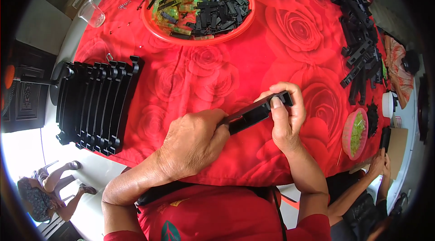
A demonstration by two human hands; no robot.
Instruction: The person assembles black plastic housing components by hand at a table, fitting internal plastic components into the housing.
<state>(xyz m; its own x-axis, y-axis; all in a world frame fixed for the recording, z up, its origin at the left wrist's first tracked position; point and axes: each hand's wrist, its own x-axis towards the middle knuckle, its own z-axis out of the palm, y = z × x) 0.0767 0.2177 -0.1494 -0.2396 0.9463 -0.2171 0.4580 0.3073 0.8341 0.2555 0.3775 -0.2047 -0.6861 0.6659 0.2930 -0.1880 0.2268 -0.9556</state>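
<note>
Both of my hands grip a long black plastic housing (248, 119), held tilted above the red rose-patterned tablecloth with its right end higher. My left hand (192, 143) is closed round the lower left end and hides it. At the upper right end, my right hand (285, 116) presses its thumb on the top while the fingers wrap behind. A dark hollow shows along the middle of the housing. To the left, several similar black housings (97, 105) stand side by side in a row near the table edge.
A red basin (199, 40) of black strips and yellow-green pieces stands at the far middle. Black parts (362, 55) heap along the right edge, above a pink basket (355, 134) of pale green pieces. A clear cup (92, 13) stands far left. A co-worker's hands (379, 164) are at right.
</note>
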